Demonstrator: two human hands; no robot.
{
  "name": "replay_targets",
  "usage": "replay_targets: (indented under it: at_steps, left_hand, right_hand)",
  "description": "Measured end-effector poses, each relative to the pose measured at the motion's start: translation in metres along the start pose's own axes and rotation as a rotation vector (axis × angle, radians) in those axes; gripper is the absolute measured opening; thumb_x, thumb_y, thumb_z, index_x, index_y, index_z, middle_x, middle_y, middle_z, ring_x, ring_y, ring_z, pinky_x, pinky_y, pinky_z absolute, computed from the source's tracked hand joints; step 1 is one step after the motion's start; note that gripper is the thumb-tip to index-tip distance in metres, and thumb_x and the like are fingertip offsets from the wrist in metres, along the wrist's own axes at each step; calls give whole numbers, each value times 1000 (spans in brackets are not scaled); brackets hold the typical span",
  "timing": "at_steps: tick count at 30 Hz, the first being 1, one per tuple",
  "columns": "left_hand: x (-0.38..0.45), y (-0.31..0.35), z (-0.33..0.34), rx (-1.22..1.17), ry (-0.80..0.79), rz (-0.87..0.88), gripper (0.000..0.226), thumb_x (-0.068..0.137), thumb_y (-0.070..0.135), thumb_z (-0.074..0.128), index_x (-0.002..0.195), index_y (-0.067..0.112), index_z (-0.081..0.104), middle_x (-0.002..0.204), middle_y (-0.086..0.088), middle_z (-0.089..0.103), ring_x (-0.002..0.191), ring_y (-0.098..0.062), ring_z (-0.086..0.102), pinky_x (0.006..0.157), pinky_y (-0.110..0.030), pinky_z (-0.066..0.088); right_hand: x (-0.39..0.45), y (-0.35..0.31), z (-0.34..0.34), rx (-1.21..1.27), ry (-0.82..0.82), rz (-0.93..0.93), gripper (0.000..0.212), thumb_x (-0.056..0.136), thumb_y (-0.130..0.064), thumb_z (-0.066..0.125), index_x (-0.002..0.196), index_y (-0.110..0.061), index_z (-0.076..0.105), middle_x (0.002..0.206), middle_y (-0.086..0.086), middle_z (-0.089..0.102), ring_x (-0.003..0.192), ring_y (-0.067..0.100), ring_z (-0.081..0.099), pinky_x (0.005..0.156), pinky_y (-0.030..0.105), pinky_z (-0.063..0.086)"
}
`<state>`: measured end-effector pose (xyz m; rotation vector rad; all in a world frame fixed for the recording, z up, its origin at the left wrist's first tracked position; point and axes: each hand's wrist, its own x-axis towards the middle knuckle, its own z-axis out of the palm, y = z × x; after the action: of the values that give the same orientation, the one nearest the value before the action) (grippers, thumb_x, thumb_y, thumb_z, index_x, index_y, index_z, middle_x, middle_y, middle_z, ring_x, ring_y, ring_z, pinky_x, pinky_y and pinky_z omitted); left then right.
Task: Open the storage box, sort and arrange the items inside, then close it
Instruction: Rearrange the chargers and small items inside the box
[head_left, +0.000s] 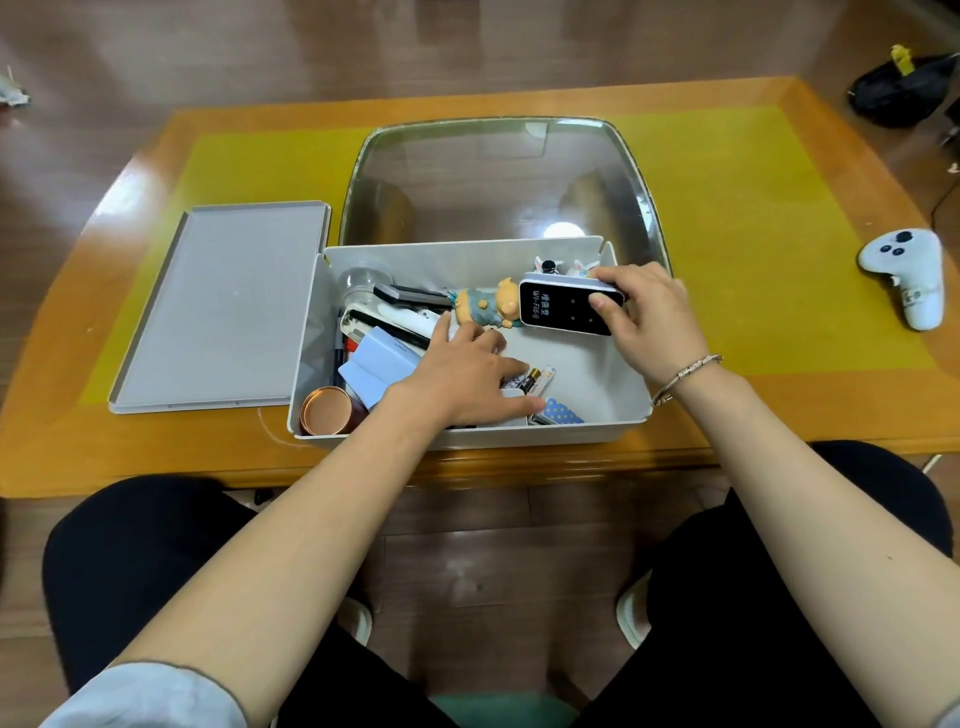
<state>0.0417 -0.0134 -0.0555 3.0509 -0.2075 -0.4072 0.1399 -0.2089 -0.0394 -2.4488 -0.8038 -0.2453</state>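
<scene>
Inside the open storage box (470, 434), at its right end: right hand (647, 317) curled round a black-faced device (569, 307), thumb on the face, fingers over the far edge. Just left of the device, touching it, a small pig figurine (488, 306) on its side. Behind the device, against the far wall, two small white figures, partly hidden. Nearer the middle, left hand (462, 371) flat, fingers spread and straight, pressing down among the loose things, holding nothing. Under its fingertips, batteries (535, 378); beside the thumb, a blue dotted packet (563, 410). Left of the hand, a pale blue card (376, 366), pens, a clear jar (363, 283), a copper tin (328, 410) in the near corner. Outside, touching the box's left wall, the grey lid (228, 306) lying flat on the table (753, 218). Well apart to the right, a white controller (909, 273).
</scene>
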Motion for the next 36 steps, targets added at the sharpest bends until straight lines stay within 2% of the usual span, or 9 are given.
replay_targets:
  at_steps: [5,12,18,24,32,36]
  left_hand:
    - [-3,2,-2,-12,1,2,66,80,82,29,132,48,49,139,0,44,135,-26,26,115,-57,-2]
    - [-5,0,0,-28,35,9,66,80,82,29,133,48,49,138,2,45,135,-23,25,115,-55,-4]
    - [-5,-1,4,-36,65,12,65,80,80,29,132,47,49,140,3,44,136,-22,25,116,-54,-4]
    - [-5,-4,6,-67,102,38,64,81,78,30,133,46,48,141,2,45,136,-23,26,115,-56,-3]
    - [-3,-6,10,-43,119,43,70,82,77,28,143,44,35,141,1,46,137,-24,27,116,-55,-3]
    - [-2,-6,10,-39,100,37,74,80,79,24,143,43,35,142,2,44,137,-22,26,116,-55,-4]
  right_hand:
    - [0,1,1,-65,-80,-32,21,91,-23,56,110,-19,64,103,2,68,99,28,54,82,41,33]
    - [4,2,5,-144,-215,-25,25,91,-26,55,115,-22,62,110,1,66,108,25,52,80,35,27]
    - [12,-3,2,-149,-319,-14,27,92,-24,55,117,-19,62,111,7,58,109,27,52,87,42,41]
    - [20,-9,-2,-306,-494,-34,23,94,-23,50,113,-23,63,113,5,60,112,28,51,87,42,40]
    - [18,-13,4,-399,-474,-17,33,93,-17,47,121,-30,59,117,2,61,116,26,48,89,40,34]
    - [13,-15,7,-493,-444,-42,34,85,-7,50,112,-25,61,109,-1,62,110,24,51,83,37,30]
